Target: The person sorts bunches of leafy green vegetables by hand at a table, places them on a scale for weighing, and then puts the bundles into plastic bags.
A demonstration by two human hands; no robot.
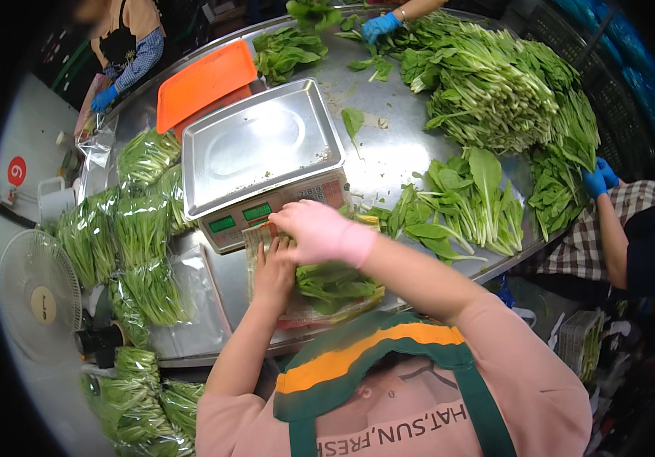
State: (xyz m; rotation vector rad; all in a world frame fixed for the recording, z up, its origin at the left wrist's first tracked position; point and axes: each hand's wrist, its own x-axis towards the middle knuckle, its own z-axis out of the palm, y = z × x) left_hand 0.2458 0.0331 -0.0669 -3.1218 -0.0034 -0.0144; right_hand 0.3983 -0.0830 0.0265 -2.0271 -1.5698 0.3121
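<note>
A digital weighing scale with a steel tray (262, 143) stands on the metal table. Just in front of it lies a woven cloth or mat (252, 251) with leafy greens (330, 283) on it. My left hand (275, 265), bare, rests at the mat's far left part with its fingers pointing at the scale. Over it reaches my right hand (316, 228), in a pink glove, slightly blurred, its fingertips by the scale's display. Whether either hand grips the mat cannot be told. Flat clear plastic bags (196, 291) lie to the left.
Bagged greens (142, 228) crowd the table's left side. A big heap of greens (493, 91) and a loose bunch (476, 200) lie right. An orange tray (207, 85) sits behind the scale. Blue-gloved hands of co-workers (382, 27) show around the table. A fan (42, 303) stands left.
</note>
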